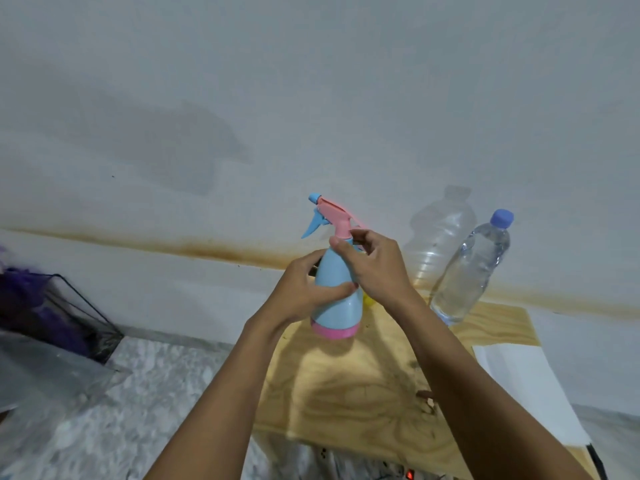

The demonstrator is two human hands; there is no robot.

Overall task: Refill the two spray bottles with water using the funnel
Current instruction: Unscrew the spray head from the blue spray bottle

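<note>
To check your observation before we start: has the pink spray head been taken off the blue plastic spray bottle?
No, the pink spray head sits on the neck of the blue plastic spray bottle.

1. This looks like a plain room in a home, with a bare plywood table [346, 393] serving as the work surface.
2. Behind the table rises a white painted wall [311, 98], crossed by a brown stain line [207, 247] near the table's far edge.
3. Left of the table lies a mottled grey-and-white floor [156, 393]. Farther left, a black wire basket [86, 306] holds something purple.
4. At the table's far right corner stands a clear water bottle [471, 268] with a blue cap.
5. A white sheet [526, 386] lies along the table's right edge.
6. Below its near edge glows a small red switch [409, 474].
</note>
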